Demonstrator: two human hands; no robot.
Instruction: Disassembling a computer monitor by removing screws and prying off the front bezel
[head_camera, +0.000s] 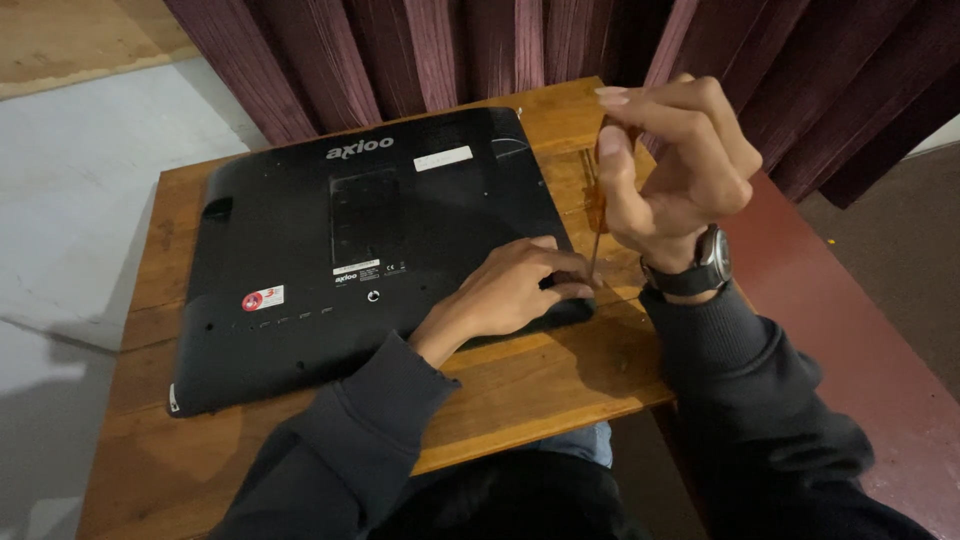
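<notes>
Left hand (505, 295) flat on black laptop (350, 240), right hand (670, 170) upright around screwdriver (594, 195).

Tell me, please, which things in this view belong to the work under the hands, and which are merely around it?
In use:
- flat black plastic laptop, underside up, left hand resting on its corner
- screwdriver with translucent orange handle, upright in right hand, tip at that corner

Merely around:
- brown wooden table
- dark maroon pleated curtain
- dark wristwatch

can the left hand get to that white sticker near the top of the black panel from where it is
Probably yes. The left hand rests on the black panel near its lower right corner, and the bare panel surface up to the white sticker has nothing on it. The right hand holds the screwdriver off to the side.
</notes>
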